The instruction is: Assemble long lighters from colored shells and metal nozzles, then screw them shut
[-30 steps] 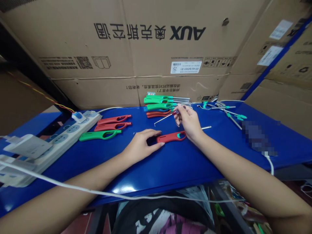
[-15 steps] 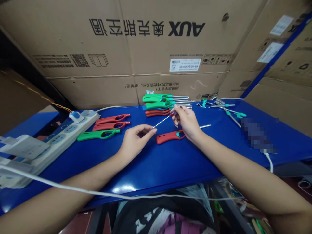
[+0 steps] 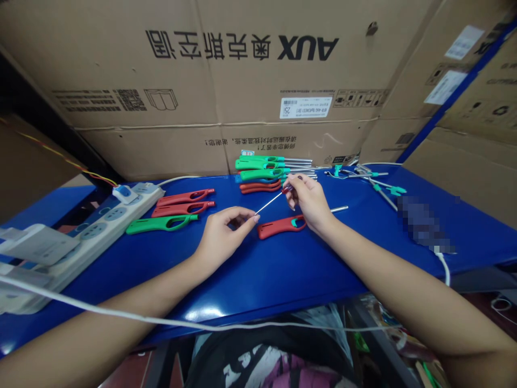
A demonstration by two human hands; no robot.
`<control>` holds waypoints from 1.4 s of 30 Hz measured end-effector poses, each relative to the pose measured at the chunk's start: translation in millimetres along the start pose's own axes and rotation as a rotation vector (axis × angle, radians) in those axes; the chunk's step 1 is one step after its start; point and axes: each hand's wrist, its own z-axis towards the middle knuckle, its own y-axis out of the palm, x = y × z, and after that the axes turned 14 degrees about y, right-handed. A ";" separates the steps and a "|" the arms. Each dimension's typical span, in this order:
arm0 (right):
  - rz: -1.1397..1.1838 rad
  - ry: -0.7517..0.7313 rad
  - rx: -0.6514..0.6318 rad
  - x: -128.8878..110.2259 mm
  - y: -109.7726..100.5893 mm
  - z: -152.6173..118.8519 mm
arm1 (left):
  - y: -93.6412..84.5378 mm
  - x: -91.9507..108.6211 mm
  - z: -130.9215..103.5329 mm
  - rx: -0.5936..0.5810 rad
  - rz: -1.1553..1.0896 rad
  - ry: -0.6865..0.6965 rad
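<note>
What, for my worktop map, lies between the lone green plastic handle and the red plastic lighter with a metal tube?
Between the green handle and red lighter, the head view shows the left hand, fingertips at a thin metal shaft.

Your left hand (image 3: 226,233) — palm inward, thumb tip and forefinger pinched together — meets the fine point near your right hand (image 3: 309,200), whose fingers curl closed; both bare forearms angle inward from the lower corners.
</note>
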 end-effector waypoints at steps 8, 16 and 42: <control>-0.138 -0.172 -0.022 -4.4 -4.6 -2.3 | 1.2 -0.1 -0.2 -0.048 0.020 0.023; -0.266 -0.350 -0.156 -14.8 -1.9 -10.1 | 4.3 5.6 -3.2 -0.146 0.023 0.084; -0.533 -0.796 -0.141 -10.7 0.0 -18.8 | 2.8 3.1 -3.7 -0.177 0.037 0.059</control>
